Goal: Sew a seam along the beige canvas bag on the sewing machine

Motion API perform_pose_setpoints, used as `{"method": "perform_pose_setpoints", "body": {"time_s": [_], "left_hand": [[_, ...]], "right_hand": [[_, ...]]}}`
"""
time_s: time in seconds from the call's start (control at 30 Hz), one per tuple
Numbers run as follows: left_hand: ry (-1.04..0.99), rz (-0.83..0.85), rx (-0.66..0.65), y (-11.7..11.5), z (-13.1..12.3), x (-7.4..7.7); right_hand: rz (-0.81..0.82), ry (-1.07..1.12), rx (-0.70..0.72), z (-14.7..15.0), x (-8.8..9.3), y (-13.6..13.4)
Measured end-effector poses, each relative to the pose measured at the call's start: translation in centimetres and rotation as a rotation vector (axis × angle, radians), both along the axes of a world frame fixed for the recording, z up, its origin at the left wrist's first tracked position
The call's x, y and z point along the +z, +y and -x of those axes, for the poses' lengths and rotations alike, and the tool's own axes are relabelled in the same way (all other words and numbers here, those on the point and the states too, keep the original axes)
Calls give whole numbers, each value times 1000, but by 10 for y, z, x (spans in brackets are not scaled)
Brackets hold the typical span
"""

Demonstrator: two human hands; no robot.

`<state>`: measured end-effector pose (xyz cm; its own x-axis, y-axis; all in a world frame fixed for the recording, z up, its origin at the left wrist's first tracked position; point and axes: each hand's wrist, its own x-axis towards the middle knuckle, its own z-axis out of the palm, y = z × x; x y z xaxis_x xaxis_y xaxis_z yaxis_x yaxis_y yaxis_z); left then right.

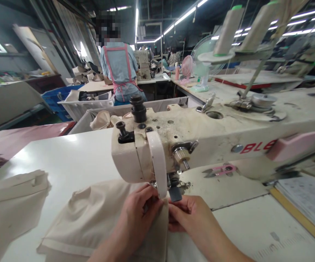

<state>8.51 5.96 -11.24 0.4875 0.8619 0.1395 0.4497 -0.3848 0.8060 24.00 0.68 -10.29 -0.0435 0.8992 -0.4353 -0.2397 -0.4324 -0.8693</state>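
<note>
A beige fabric piece [92, 218] lies on the white table under the head of a cream sewing machine [201, 142]. My left hand [138, 211] rests on the fabric, fingers curled and pinching its edge just left of the presser foot [175, 193]. My right hand [192, 214] pinches the same fabric edge right beside the foot. Both sets of fingertips meet below the needle area, which the machine's head partly hides.
Another beige fabric bundle [10, 207] lies at the left edge. Pink thread snips [222, 169] lie behind the machine head. Papers [310, 203] sit at right. Thread cones [228, 29] stand on top. A person in a pink-strapped apron [119, 65] works ahead, back turned.
</note>
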Motion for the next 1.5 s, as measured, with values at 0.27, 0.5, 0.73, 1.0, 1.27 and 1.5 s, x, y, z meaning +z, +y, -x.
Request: {"method": "perform_pose_setpoints", "body": {"time_s": [0.27, 0.5, 0.73, 1.0, 1.27, 1.5], "left_hand": [[27, -43, 30, -1, -3, 3], [10, -77, 39, 1, -4, -3], [80, -141, 19, 2, -1, 7], [181, 2, -197, 21, 7, 18], [181, 63, 22, 19, 6, 5], [194, 109, 147, 22, -5, 14]], "right_hand": [[-5, -8, -33, 1, 1, 0], [-12, -54, -29, 1, -1, -2], [-5, -109, -53, 3, 0, 3], [-22, -168, -31, 6, 0, 3], [-455, -696, 41, 9, -5, -9], [-1129, -1304, 330, -1, -10, -12]]}}
